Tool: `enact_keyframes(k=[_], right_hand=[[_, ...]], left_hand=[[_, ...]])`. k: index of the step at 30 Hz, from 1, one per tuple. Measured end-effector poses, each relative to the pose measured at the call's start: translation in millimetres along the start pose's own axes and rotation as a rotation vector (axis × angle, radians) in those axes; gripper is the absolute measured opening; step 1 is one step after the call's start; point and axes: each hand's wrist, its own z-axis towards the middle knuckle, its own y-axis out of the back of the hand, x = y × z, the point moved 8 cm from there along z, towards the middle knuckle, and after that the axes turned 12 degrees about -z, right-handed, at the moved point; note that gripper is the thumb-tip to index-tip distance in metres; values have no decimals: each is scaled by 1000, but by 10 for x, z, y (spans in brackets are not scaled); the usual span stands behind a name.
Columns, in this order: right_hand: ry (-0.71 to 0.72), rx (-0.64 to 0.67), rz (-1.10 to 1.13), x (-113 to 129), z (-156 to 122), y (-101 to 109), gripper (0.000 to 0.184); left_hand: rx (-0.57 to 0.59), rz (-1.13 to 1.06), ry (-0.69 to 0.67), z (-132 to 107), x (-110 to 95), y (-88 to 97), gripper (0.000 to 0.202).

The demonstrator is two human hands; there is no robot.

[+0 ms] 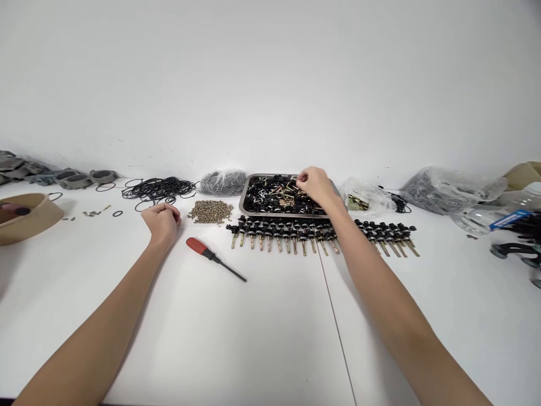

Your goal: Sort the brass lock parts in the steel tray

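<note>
My left hand (162, 221) rests on the white table in a loose fist, and nothing shows in it. Beside it lie a pile of small brass-coloured screws (211, 211) and a screwdriver with a red handle (196, 246). My right hand (313, 183) is over the right part of a metal tray (242, 204), its fingertips pinched together. Whatever is between them is too small to make out. Black parts, silver clips and brass-coloured pieces (285, 198) fill the tray. In front of it stretches a row of black assemblies with flat metal shafts (287, 230), partly hidden behind my right forearm.
Black rubber rings (158, 189) and grey ring-shaped parts (76, 179) lie at the left, near a tan round container (31, 217). Clear bags of parts (223, 182) stand along the wall, with another large bag (439, 189) at the right. Black handles (518, 251) lie far right.
</note>
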Motion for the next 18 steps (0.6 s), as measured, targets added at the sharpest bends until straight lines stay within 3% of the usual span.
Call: enact_keyframes(k=[3,5,7,10,14,18], right_hand=[[-144,81,-103,-362,3,105,15],[-139,133,-120,-448,4,84,14],[-45,93,-79,-346,19,58,15],[146,42,2,24,12,-50,17],[284,208,-18,429,-64,-368,14],[349,260,-98,505,-109,-512,12]], left_hand=[[7,1,4,-2,3,-3,13],[2,12,5,-4,2,0,14],[4,15,2,-2,2,0,14],[6,9,-1,4,6,-3,16],[-4,6,8,8,6,-3,17],[3,8,10,-8,-16,-19,16]])
